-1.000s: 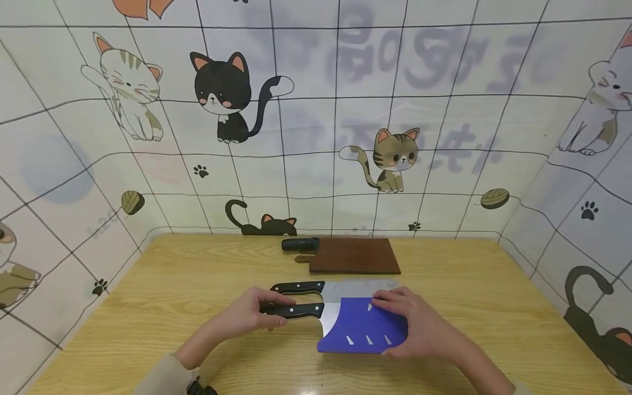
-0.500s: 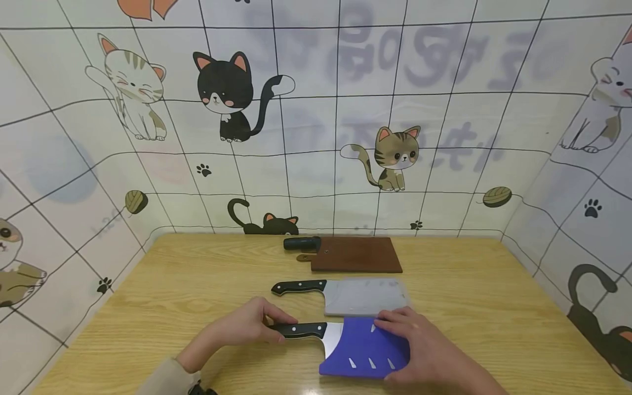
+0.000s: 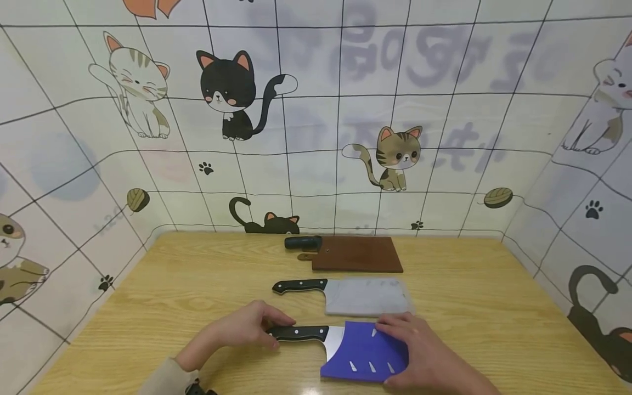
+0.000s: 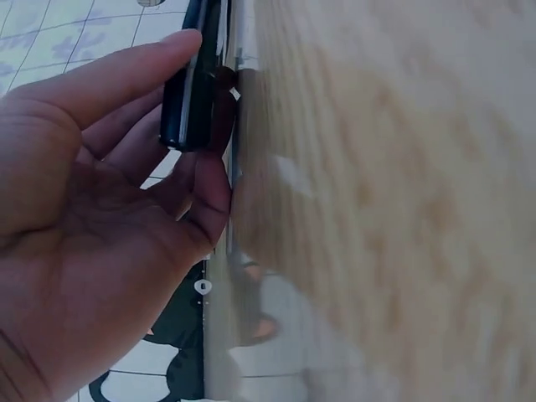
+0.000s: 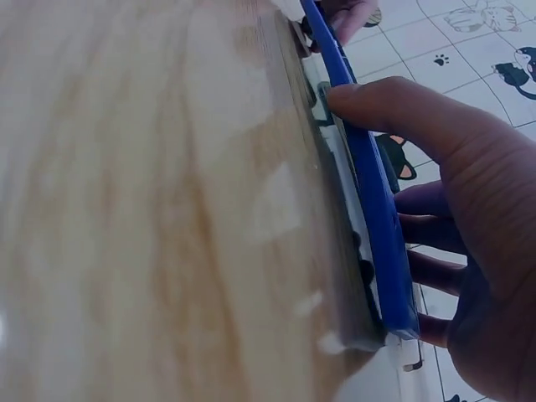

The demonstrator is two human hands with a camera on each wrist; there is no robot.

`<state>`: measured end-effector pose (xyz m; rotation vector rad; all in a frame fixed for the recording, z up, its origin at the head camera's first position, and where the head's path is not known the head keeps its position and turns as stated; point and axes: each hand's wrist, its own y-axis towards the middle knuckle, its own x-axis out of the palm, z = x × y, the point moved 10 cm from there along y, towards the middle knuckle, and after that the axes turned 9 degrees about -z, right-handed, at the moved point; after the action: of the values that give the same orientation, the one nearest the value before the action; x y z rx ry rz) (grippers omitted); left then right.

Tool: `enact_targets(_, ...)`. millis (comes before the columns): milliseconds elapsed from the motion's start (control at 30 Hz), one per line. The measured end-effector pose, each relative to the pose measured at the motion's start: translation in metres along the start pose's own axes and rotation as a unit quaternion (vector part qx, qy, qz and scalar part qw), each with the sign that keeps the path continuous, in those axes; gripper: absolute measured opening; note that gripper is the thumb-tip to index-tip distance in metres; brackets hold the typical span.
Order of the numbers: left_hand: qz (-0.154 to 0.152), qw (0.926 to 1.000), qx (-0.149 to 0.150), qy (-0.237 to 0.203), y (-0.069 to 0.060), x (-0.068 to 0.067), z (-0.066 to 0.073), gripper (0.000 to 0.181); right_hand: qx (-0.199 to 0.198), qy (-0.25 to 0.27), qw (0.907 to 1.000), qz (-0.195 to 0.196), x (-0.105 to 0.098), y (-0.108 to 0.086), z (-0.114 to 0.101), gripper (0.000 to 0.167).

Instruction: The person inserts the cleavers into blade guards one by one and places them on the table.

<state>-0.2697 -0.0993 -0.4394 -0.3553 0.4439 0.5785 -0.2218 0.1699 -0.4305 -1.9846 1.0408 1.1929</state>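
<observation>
In the head view a cleaver (image 3: 336,341) lies at the front of the table, its blade mostly inside a blue blade cover (image 3: 365,351) with small slits. My left hand (image 3: 239,333) pinches the rear end of its black riveted handle (image 3: 303,333); the left wrist view has the thumb on top of that handle (image 4: 188,109) and fingers beneath. At the other end, my right hand (image 3: 422,354) holds the cover between thumb and fingers. The right wrist view catches the blue cover (image 5: 377,209) edge-on, close to the tabletop.
Just behind lies a second black-handled cleaver (image 3: 299,286) with a pale grey, cloudy blade face (image 3: 367,296). Farther back rests a brown rectangular board (image 3: 357,254) with a small tab and a dark handle (image 3: 302,243) beside it. A cat-printed cloth (image 3: 311,164) encloses the table.
Both hands have drawn the covered cleaver toward the person, off the second cleaver, whose blade now shows fully. Over the last half second it has shifted only slightly.
</observation>
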Motion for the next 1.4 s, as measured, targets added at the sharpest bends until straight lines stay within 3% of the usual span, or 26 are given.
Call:
enact_targets(267,-0.006,0.9969,0.031,-0.072,-0.002,-0.001,-0.007,0.049,0.011,0.015,0.9997,-0.014,0.007,-0.001,0.009,0.091)
enact_targets(433,-0.010,0.9948,0.041,-0.093,-0.004,-0.003,-0.008,0.050,0.023,0.038,0.9987,-0.027,0.009,-0.002,0.014,0.091)
enact_targets(633,-0.010,0.9910,0.046,-0.125,-0.007,-0.002,-0.006,0.052,0.030,0.057,0.9977,-0.021,0.006,-0.005,0.016,0.089)
enact_targets(700,-0.005,0.9904,0.042,-0.131,-0.008,-0.003,-0.006,0.052,0.014,0.054,0.9985,-0.003,0.000,-0.007,0.016,0.086)
enact_targets(900,0.029,0.9933,0.027,-0.108,-0.012,-0.014,-0.006,0.048,-0.073,0.014,0.9925,0.097,-0.031,-0.016,0.010,0.065)
enact_targets(1167,0.084,0.9887,0.059,-0.110,-0.022,-0.034,-0.001,0.044,-0.066,0.058,0.9848,0.150,-0.058,-0.016,0.028,0.050)
enact_targets(1400,0.154,0.9779,0.055,-0.130,-0.022,-0.065,0.004,0.045,-0.065,0.077,0.9844,0.145,-0.075,-0.001,0.045,0.043)
